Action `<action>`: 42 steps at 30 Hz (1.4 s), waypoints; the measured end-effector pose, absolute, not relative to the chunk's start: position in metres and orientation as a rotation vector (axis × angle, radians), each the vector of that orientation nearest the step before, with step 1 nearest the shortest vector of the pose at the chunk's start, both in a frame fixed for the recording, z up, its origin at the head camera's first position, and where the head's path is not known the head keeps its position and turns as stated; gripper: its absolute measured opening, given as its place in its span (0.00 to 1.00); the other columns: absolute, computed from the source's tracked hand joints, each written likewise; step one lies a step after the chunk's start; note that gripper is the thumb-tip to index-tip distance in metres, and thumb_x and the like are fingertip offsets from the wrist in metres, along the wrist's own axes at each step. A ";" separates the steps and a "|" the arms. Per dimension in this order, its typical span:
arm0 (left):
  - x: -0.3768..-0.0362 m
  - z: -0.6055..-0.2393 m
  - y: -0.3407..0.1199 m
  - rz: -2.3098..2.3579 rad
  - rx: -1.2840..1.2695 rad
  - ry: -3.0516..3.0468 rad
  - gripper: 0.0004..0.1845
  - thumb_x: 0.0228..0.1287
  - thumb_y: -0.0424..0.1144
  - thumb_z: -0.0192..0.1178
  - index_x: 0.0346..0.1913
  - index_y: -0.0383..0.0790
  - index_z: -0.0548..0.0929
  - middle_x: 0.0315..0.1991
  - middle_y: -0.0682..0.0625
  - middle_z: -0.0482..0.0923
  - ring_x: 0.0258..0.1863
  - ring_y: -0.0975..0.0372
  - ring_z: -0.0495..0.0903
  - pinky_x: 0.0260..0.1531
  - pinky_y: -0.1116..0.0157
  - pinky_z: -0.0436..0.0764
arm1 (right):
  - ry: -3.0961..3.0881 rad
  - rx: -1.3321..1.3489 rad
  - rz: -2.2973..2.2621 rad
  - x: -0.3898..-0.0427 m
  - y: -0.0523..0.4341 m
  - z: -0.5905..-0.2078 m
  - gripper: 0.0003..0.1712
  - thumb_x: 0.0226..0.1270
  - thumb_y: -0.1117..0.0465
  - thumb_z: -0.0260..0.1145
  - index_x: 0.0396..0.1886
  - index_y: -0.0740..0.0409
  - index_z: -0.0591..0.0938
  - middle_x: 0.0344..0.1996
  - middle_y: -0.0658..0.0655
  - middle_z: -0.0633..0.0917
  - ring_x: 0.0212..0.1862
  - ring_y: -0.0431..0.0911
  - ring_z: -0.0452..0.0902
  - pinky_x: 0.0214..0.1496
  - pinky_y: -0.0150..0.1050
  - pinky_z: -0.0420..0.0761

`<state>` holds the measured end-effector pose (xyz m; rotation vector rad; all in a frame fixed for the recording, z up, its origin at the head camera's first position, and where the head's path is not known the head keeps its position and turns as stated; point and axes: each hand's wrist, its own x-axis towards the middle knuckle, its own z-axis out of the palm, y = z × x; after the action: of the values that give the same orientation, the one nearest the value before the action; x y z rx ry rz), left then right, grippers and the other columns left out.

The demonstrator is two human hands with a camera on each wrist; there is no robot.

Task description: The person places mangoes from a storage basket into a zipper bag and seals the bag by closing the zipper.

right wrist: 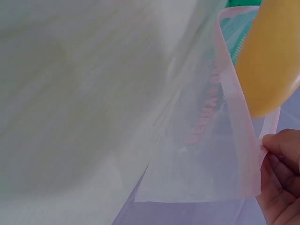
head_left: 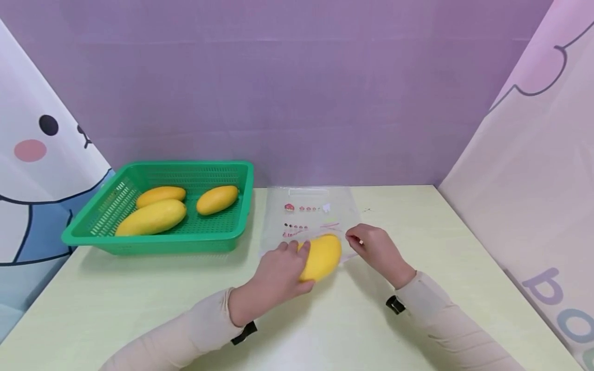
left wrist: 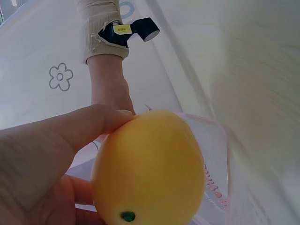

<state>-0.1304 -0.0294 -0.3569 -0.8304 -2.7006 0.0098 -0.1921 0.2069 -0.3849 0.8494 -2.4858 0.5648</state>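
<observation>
While my left hand (head_left: 278,273) wraps its fingers around the yellow mango (head_left: 321,256), I keep the fruit's far end at the mouth of the clear plastic bag (head_left: 308,216), which lies flat on the pale green table (head_left: 139,309). My right hand (head_left: 378,250) pinches the bag's near edge between thumb and fingertips, lifting it, I judge, so the opening gapes for the fruit. Beside the bag, to the left, the green basket (head_left: 232,234) holds three more mangoes (head_left: 153,217). From the right wrist view only the fingertips (right wrist: 281,154) and the raised bag edge show. How far the mango has passed the opening I cannot tell. The bag's red printing is too small and blurred to read.
</observation>
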 end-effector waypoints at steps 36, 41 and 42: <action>-0.130 -0.366 0.003 0.196 -0.739 -2.676 0.35 0.48 0.60 0.67 0.51 0.35 0.81 0.38 0.44 0.82 0.24 0.60 0.78 0.20 0.69 0.79 | -2.494 0.837 0.656 -0.191 0.198 -0.383 0.04 0.54 0.71 0.70 0.28 0.60 0.85 0.27 0.53 0.84 0.27 0.39 0.75 0.30 0.31 0.79; -0.131 -0.368 0.004 0.233 -0.720 -2.611 0.34 0.46 0.61 0.68 0.49 0.36 0.83 0.39 0.43 0.83 0.23 0.59 0.80 0.18 0.69 0.79 | -2.500 0.816 0.648 -0.191 0.197 -0.383 0.04 0.53 0.71 0.70 0.28 0.60 0.85 0.27 0.52 0.84 0.27 0.40 0.76 0.28 0.30 0.79; -0.132 -0.368 0.005 0.241 -0.718 -2.602 0.34 0.46 0.61 0.68 0.48 0.36 0.83 0.39 0.43 0.84 0.23 0.58 0.81 0.18 0.68 0.79 | -2.505 0.814 0.649 -0.191 0.196 -0.383 0.04 0.53 0.71 0.71 0.28 0.60 0.85 0.27 0.52 0.84 0.27 0.40 0.76 0.28 0.30 0.80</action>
<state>-0.1316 0.0049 -0.3682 -0.7179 -2.6023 0.2414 -0.1910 0.1963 -0.3827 0.8136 -2.5049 0.6492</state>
